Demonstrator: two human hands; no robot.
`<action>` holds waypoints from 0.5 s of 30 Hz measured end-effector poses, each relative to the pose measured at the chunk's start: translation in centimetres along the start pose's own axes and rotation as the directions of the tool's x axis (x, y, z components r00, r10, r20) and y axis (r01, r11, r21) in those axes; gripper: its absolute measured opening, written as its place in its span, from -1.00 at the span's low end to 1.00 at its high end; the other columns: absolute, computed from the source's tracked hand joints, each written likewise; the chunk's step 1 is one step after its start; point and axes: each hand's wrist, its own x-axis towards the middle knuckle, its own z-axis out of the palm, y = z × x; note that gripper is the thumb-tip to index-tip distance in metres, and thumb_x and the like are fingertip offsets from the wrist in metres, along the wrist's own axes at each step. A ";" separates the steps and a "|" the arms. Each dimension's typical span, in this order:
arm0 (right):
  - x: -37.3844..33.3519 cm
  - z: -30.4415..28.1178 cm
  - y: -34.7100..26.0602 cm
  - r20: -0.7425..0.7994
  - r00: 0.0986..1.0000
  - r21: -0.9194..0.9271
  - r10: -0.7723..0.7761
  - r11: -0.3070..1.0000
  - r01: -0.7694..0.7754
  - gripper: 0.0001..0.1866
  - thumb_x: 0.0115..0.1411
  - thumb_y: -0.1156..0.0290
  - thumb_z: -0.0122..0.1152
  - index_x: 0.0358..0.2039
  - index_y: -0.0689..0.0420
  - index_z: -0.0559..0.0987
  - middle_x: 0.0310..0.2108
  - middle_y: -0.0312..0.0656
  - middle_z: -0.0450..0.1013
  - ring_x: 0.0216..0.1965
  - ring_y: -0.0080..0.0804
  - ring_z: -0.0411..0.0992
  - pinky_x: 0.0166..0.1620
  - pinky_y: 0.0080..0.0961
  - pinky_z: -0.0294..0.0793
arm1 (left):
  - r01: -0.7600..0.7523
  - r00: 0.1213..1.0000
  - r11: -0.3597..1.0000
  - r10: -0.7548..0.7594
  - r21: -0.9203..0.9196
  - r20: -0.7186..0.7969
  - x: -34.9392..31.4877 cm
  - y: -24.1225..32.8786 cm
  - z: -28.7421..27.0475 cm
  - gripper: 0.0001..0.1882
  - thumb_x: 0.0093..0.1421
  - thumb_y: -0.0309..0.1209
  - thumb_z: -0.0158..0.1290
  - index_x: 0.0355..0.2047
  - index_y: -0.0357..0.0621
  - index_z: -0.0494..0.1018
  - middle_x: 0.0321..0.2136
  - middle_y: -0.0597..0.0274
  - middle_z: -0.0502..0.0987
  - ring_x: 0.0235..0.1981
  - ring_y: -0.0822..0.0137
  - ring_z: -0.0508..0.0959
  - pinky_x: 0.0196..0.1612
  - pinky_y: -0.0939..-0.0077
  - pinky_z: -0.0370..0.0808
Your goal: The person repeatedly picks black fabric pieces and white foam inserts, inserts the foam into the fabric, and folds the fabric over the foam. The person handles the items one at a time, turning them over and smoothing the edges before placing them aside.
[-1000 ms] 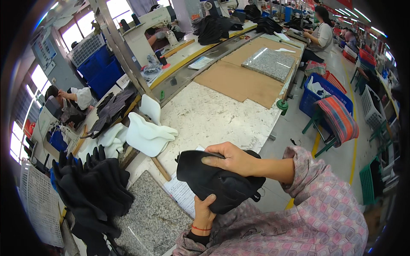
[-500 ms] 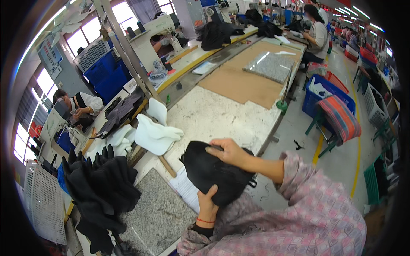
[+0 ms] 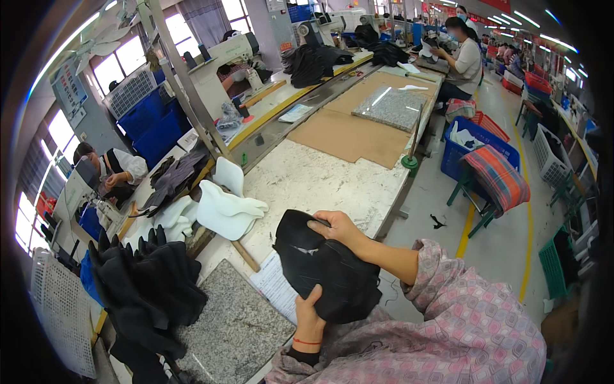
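Observation:
A black sewn piece, shaped like a shoe upper (image 3: pixel 336 275), is held in front of me above the near end of the worktable. My right hand (image 3: pixel 340 230) pinches its top edge, thumb toward me. At its lower left, my left hand (image 3: pixel 309 320) grips it, thumb on the near face and fingers hidden behind. A narrow gap with something pale inside shows across its upper part. Left of it, several similar black pieces (image 3: pixel 144 288) lie heaped beside a grey stone slab (image 3: pixel 233 326). Under the held piece lies a printed sheet (image 3: pixel 274 285).
White shaped pieces (image 3: pixel 227 208) lie by a wooden handle (image 3: pixel 245 255). Brown cardboard (image 3: pixel 345 137) and another stone slab (image 3: pixel 390 107) cover the table farther off. A blue crate (image 3: pixel 457 160) and a cloth-covered stool (image 3: pixel 495 176) stand right. People sit at sewing machines (image 3: pixel 224 61) on the left.
The black upper has turned and opened in my hands, so a gap with something pale now shows near its top. Both hands keep their hold. The whole view has shifted slightly.

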 end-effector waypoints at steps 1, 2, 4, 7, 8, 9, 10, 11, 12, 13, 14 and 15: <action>0.0 0.1 0.0 -0.021 0.999 -0.013 -0.039 0.999 0.039 -0.72 0.17 0.28 0.20 -0.28 0.27 0.56 -0.43 0.05 0.52 -0.38 -0.14 0.51 -0.26 -0.40 0.44 | 0.023 1.000 1.000 -0.023 0.004 -0.002 0.0 0.1 0.0 -0.51 0.12 -0.63 0.07 0.10 -0.38 0.29 -0.02 -0.02 0.47 -0.04 0.05 0.52 0.06 0.18 0.49; -0.1 0.0 -0.1 -0.004 1.000 -0.053 -0.016 0.998 0.015 -0.72 0.17 0.28 0.20 -0.27 0.27 0.56 -0.43 0.05 0.52 -0.37 -0.12 0.51 -0.25 -0.40 0.45 | 0.070 0.995 0.997 -0.068 0.037 -0.072 0.3 0.4 0.1 -0.52 0.14 -0.62 0.06 0.09 -0.38 0.30 -0.03 -0.02 0.47 -0.04 0.05 0.52 0.06 0.17 0.49; -0.3 -0.1 -0.4 -0.026 0.993 -0.049 -0.118 0.992 0.116 -0.74 0.17 0.29 0.19 -0.27 0.25 0.56 -0.40 0.09 0.51 -0.35 -0.07 0.51 -0.24 -0.35 0.45 | 0.014 1.000 1.000 -0.014 -0.004 0.013 0.7 0.6 0.3 -0.58 0.17 -0.57 0.07 0.05 -0.38 0.34 -0.06 -0.01 0.50 -0.07 0.07 0.54 0.01 0.17 0.52; -0.3 0.0 -0.9 -0.057 0.998 -0.039 -0.021 0.999 0.019 -0.73 0.16 0.28 0.18 -0.27 0.23 0.57 -0.38 0.10 0.51 -0.30 0.01 0.50 -0.21 -0.31 0.46 | 0.098 0.992 0.995 -0.097 0.006 -0.085 1.2 1.0 0.5 -0.57 0.19 -0.53 0.06 0.08 -0.36 0.31 -0.05 -0.02 0.49 -0.07 0.06 0.54 0.00 0.16 0.53; -0.1 -0.1 -1.1 -0.074 0.997 -0.077 -0.038 0.996 0.033 -0.73 0.16 0.27 0.18 -0.27 0.23 0.57 -0.37 0.11 0.51 -0.29 0.02 0.50 -0.20 -0.30 0.46 | 0.065 0.998 0.998 -0.065 -0.012 0.021 1.1 1.1 0.4 -0.56 0.20 -0.52 0.06 0.09 -0.36 0.30 -0.04 -0.03 0.49 -0.07 0.06 0.54 0.00 0.16 0.53; -0.2 0.1 -1.3 -0.052 0.999 -0.122 0.011 0.992 -0.017 -0.73 0.16 0.27 0.17 -0.27 0.23 0.57 -0.36 0.11 0.51 -0.28 0.04 0.50 -0.20 -0.30 0.46 | 0.070 0.997 0.997 -0.069 -0.019 0.047 1.2 1.3 0.3 -0.56 0.21 -0.51 0.05 0.09 -0.36 0.29 -0.04 -0.04 0.49 -0.06 0.05 0.54 0.01 0.15 0.53; 0.2 -0.1 -1.4 -0.039 0.999 -0.184 -0.016 0.983 0.009 -0.71 0.16 0.25 0.16 -0.26 0.23 0.57 -0.34 0.11 0.52 -0.26 0.09 0.48 -0.20 -0.25 0.46 | 0.108 0.994 0.994 -0.108 -0.002 0.014 1.0 1.4 0.2 -0.55 0.21 -0.51 0.05 0.10 -0.35 0.28 -0.03 -0.04 0.48 -0.06 0.05 0.54 0.01 0.14 0.53; 0.2 -0.1 -1.6 -0.024 0.999 -0.175 -0.029 0.984 0.024 -0.71 0.16 0.25 0.16 -0.26 0.22 0.57 -0.33 0.10 0.52 -0.25 0.09 0.48 -0.21 -0.24 0.45 | 0.106 0.992 0.994 -0.104 -0.015 0.067 0.8 1.7 0.0 -0.56 0.23 -0.47 0.04 0.10 -0.36 0.28 -0.02 -0.06 0.47 -0.03 0.03 0.52 0.04 0.12 0.50; 0.6 -0.3 -1.7 0.001 1.000 -0.183 -0.011 0.983 0.011 -0.71 0.15 0.24 0.15 -0.26 0.21 0.57 -0.33 0.10 0.52 -0.24 0.09 0.48 -0.21 -0.22 0.45 | 0.115 0.988 0.993 -0.113 -0.016 0.101 0.8 1.8 -0.1 -0.56 0.25 -0.43 0.03 0.10 -0.38 0.28 0.00 -0.07 0.46 -0.01 0.02 0.51 0.07 0.10 0.48; 0.7 -0.4 -1.8 -0.006 1.000 -0.176 -0.006 0.984 0.005 -0.71 0.15 0.24 0.15 -0.26 0.21 0.57 -0.32 0.09 0.52 -0.23 0.09 0.48 -0.20 -0.22 0.44 | 0.082 0.980 0.995 -0.071 -0.049 0.187 0.6 1.9 -0.2 -0.56 0.27 -0.39 0.01 0.09 -0.39 0.28 0.02 -0.08 0.45 0.02 0.01 0.49 0.11 0.08 0.45; 1.0 -0.4 -1.9 -0.003 1.000 -0.156 0.025 0.987 -0.025 -0.71 0.16 0.24 0.14 -0.26 0.20 0.57 -0.31 0.09 0.52 -0.22 0.09 0.47 -0.19 -0.22 0.44 | 0.151 0.983 0.988 -0.148 -0.023 0.113 0.7 1.9 -0.3 -0.55 0.27 -0.38 0.01 0.11 -0.38 0.27 0.03 -0.09 0.44 0.03 0.01 0.48 0.11 0.08 0.45; 0.9 -0.4 -2.0 0.044 0.996 -0.132 0.084 0.988 -0.077 -0.71 0.16 0.24 0.14 -0.25 0.20 0.57 -0.30 0.08 0.52 -0.21 0.09 0.47 -0.18 -0.21 0.43 | 0.166 0.982 0.986 -0.163 -0.025 0.098 0.5 1.9 -0.4 -0.54 0.28 -0.37 0.00 0.12 -0.38 0.26 0.04 -0.09 0.43 0.04 0.00 0.48 0.12 0.07 0.44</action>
